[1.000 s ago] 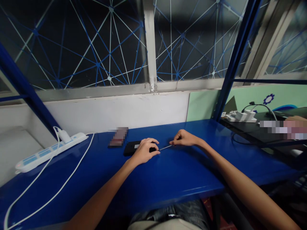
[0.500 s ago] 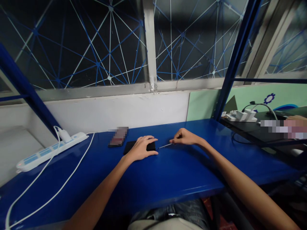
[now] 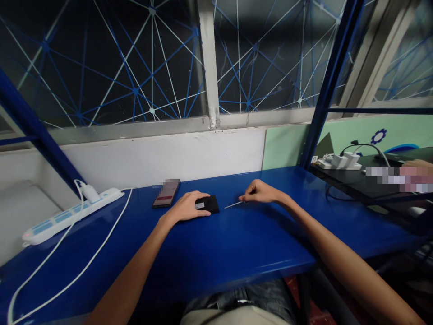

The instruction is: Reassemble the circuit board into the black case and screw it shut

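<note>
My left hand rests on a flat black box, its fingers along the far side and the thumb along the near side. A small white label shows on the box between thumb and fingers. The box's left part is hidden under the hand. My right hand is closed, pinching a thin metal rod that slants down to the left. The rod's tip is close to the right end of the box, apart from it. Whatever handle the rod has is hidden in the fist.
A phone lies left of the box on the blue table. Farther left is a white power strip with a looping white cable. On a black desk at right stand white plugs, near another person's hand.
My left hand has slid left along the black box, uncovering its right end and white label. My right hand keeps its grip on the rod, almost unmoved. The view has shifted slightly.
</note>
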`<state>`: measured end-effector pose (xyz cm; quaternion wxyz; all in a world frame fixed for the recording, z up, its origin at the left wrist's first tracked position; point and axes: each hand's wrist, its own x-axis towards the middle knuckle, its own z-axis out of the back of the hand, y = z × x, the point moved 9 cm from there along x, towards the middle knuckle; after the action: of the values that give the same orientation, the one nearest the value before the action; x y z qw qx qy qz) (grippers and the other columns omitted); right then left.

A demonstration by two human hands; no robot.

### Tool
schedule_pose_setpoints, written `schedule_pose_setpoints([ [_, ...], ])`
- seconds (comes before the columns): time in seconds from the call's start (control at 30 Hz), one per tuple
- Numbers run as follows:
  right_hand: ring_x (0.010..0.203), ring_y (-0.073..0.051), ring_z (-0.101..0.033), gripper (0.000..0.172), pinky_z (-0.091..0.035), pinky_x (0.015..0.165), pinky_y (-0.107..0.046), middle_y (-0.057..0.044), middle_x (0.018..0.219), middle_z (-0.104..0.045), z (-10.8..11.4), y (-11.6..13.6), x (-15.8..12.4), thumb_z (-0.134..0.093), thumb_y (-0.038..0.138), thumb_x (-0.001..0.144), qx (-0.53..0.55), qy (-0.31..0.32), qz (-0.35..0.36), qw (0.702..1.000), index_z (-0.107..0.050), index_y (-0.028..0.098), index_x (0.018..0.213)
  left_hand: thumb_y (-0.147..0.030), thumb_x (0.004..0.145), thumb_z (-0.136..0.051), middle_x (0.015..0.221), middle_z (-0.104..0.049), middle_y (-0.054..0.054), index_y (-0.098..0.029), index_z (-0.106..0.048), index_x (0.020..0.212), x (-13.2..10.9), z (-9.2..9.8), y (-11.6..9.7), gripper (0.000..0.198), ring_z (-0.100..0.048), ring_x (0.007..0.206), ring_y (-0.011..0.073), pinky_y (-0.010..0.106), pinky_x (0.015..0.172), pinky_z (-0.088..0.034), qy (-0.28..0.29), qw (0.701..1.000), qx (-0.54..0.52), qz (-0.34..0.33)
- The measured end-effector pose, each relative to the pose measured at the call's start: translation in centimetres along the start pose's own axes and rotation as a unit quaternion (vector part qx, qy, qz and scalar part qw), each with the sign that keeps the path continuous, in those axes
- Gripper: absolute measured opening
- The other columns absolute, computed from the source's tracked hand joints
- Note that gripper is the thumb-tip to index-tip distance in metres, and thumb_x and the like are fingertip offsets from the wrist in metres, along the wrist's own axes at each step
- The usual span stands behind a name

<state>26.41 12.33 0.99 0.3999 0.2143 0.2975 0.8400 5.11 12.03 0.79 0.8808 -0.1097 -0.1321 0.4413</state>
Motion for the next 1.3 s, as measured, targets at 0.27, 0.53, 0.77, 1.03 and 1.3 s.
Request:
schedule_pose_setpoints([
  [0.27, 0.043, -0.007, -0.036, 0.048, -0.023, 0.043, -0.023, 0.002, 0.046, -0.048, 0.1, 0.3, -0.1, -0.061, 0.057, 0.08, -0.002, -0.001, 0.005, 1.0, -0.069, 0.012, 0.062, -0.06, 0.077, -0.061, 0.122, -0.06, 0.01, -0.026, -0.056, 0.129, -0.1, 0.1, 0.0, 0.062, -0.058, 0.107, 0.0301, 0.038, 0.087, -0.046, -0.022, 0.999, 0.038, 0.011],
  [0.53, 0.043, -0.007, -0.034, 0.047, -0.023, 0.042, -0.024, 0.002, 0.046, -0.048, -0.2, 0.2, -0.1, -0.061, 0.056, 0.08, 0.002, 0.005, 0.0, 1.0, -0.068, 0.012, 0.062, -0.068, 0.081, -0.05, 0.129, -0.055, 0.013, -0.028, -0.045, 0.139, -0.2, 0.3, 0.3, 0.071, -0.058, 0.106, 0.0355, 0.04, 0.078, -0.048, -0.06, 0.985, 0.142, 0.073],
  [0.77, 0.043, -0.007, -0.032, 0.049, -0.021, 0.043, -0.025, 0.003, 0.045, -0.044, 0.1, 0.2, -0.1, -0.061, 0.057, 0.079, 0.001, 0.002, -0.001, 1.0, -0.067, 0.013, 0.06, -0.051, 0.095, -0.035, 0.123, -0.056, 0.016, -0.024, -0.043, 0.14, -1.0, 2.2, 1.8, 0.053, -0.062, 0.093, 0.0338, 0.043, 0.077, -0.047, -0.132, 0.954, 0.201, 0.181],
  [1.03, 0.043, -0.007, -0.033, 0.048, -0.021, 0.042, -0.024, 0.003, 0.046, -0.044, 0.5, 0.1, -0.3, -0.06, 0.057, 0.08, -0.004, -0.002, -0.006, 1.0, -0.068, 0.013, 0.062, -0.001, 0.08, -0.044, 0.154, -0.029, 0.009, -0.038, -0.038, 0.144, -1.1, 1.1, 2.6, 0.074, -0.036, 0.134, 0.0406, 0.059, 0.099, -0.036, 0.004, 0.985, 0.162, 0.055],
  [1.3, 0.043, -0.007, -0.035, 0.047, -0.021, 0.043, -0.024, 0.002, 0.046, -0.047, 0.6, 0.2, -0.3, -0.061, 0.057, 0.079, 0.007, -0.009, 0.001, 1.0, -0.067, 0.014, 0.061, 0.001, 0.07, -0.052, 0.159, -0.015, 0.002, -0.049, -0.026, 0.145, -1.5, -1.0, 1.7, 0.093, -0.019, 0.142, 0.0402, 0.06, 0.098, -0.039, 0.119, 0.986, 0.116, 0.014],
])
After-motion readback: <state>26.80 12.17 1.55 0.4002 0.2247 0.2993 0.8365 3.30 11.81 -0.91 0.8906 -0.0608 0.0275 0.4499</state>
